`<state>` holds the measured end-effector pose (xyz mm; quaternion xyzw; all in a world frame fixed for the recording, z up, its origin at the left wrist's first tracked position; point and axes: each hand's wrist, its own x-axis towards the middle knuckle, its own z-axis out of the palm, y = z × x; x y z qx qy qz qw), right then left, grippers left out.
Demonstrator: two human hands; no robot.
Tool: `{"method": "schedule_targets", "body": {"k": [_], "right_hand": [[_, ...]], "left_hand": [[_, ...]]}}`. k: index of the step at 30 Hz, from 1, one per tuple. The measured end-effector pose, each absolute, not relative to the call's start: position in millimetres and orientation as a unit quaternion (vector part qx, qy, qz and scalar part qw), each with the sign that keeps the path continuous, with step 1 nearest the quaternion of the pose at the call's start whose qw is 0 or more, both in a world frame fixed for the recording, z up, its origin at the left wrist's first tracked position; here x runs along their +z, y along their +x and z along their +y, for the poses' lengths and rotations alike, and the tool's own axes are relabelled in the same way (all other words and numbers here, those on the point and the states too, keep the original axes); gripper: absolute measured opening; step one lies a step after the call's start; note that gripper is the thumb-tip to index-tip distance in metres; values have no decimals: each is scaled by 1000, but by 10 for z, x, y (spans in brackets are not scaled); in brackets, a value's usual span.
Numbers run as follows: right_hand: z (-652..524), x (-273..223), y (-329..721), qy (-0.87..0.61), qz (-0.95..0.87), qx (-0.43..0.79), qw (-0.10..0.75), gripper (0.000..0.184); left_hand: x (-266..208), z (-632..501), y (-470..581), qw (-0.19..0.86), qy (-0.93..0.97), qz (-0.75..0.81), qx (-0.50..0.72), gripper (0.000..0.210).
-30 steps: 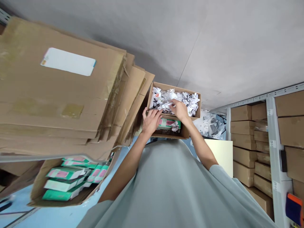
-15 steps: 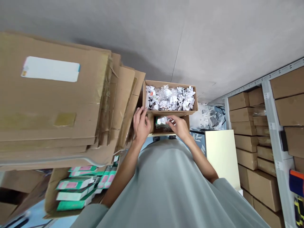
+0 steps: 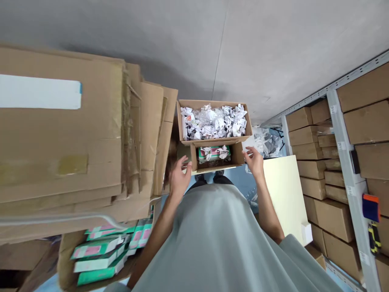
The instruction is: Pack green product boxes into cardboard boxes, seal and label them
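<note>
Flattened cardboard boxes stand left of a carton of crumpled paper. Nearer, a smaller open carton contains a green-and-pink box. Left hand and right hand, loosely spread and empty, flank this carton, contact unclear; two paper wads top the box.

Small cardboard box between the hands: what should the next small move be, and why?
Perhaps steady the small cardboard box at both ends: the left hand and right hand are beside opposite ends, and neither holds paper. Two crumpled paper wads already lie on the green-and-pink carton inside.
</note>
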<state>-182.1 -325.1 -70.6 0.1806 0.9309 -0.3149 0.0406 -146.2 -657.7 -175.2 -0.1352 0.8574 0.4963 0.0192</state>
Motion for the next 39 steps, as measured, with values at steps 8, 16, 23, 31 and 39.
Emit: {"method": "schedule_targets", "body": {"k": [8, 16, 23, 31, 39], "right_hand": [[-3247, -883, -1665, 274, 938, -179, 112, 30], [-3206, -1021, -1396, 261, 934, -210, 121, 20], [-2606, -1002, -745, 263, 919, -288, 58, 23], [-1354, -878, 853, 403, 830, -380, -67, 25], [-622, -1058, 2271, 547, 717, -382, -201, 32]], "left_hand": [[-1736, -6571, -1585, 60, -134, 873, 464, 50], [-1781, -6557, -1521, 60, -142, 890, 429, 51], [-1514, -6022, -1377, 63, -105, 887, 444, 56], [-1226, -4318, -1000, 118, 33, 859, 497, 57], [-1190, -2390, -587, 204, 240, 854, 414, 57]]}}
